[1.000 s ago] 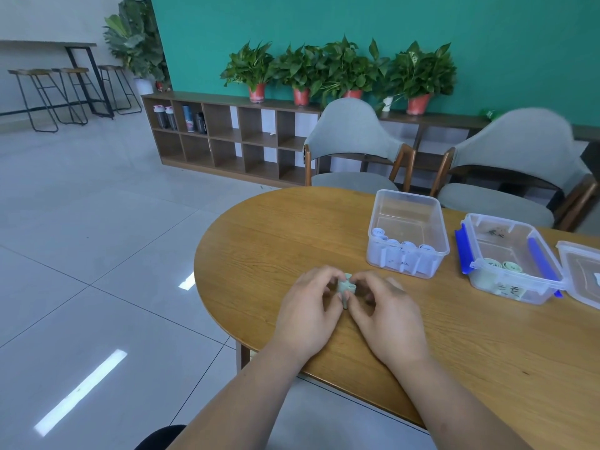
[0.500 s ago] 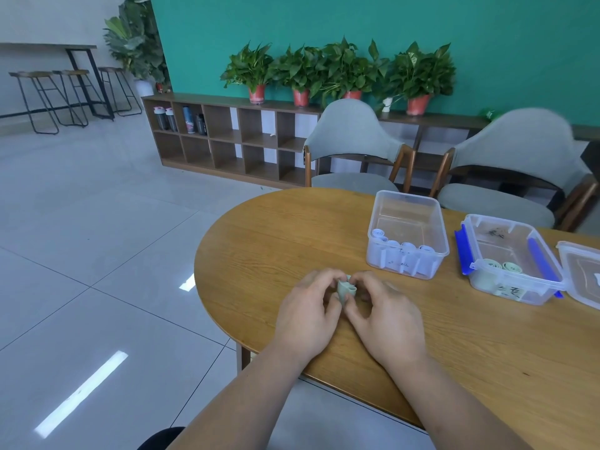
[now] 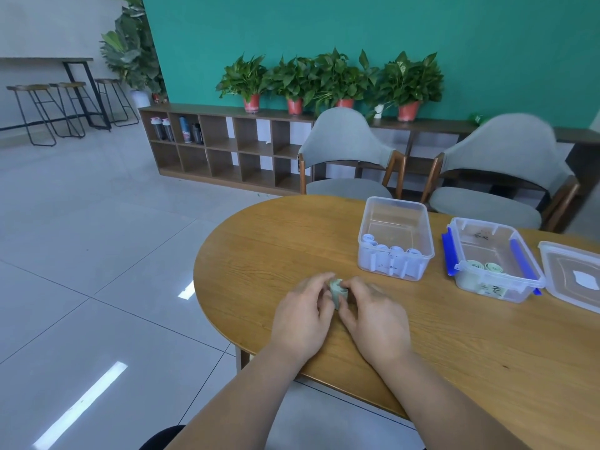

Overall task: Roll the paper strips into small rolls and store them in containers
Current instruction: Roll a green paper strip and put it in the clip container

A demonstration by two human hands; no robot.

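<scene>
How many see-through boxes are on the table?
2. The left box holds bluish rolls; the right box, with blue clips, holds green rolls. A loose lid lies farthest right.

One worktop point(image 3: 279, 241). On it stand two clear containers. The plain container point(image 3: 394, 199), at 1 o'clock from the grips, holds four pale rolls point(image 3: 396, 250). The blue-clasped container point(image 3: 487, 222), at 2 o'clock, holds two green rolls point(image 3: 493, 267). One loose lid point(image 3: 558, 264) lies at 3 o'clock. There are two grips, left grip point(image 3: 303, 319) and right grip point(image 3: 376, 319), with one green paper roll point(image 3: 338, 289) between them. Around 12 o'clock are two grey chairs point(image 3: 347, 141) and four red pots point(image 3: 252, 103). At 10 o'clock are four bottles point(image 3: 185, 129) and three stools point(image 3: 29, 88).
</scene>
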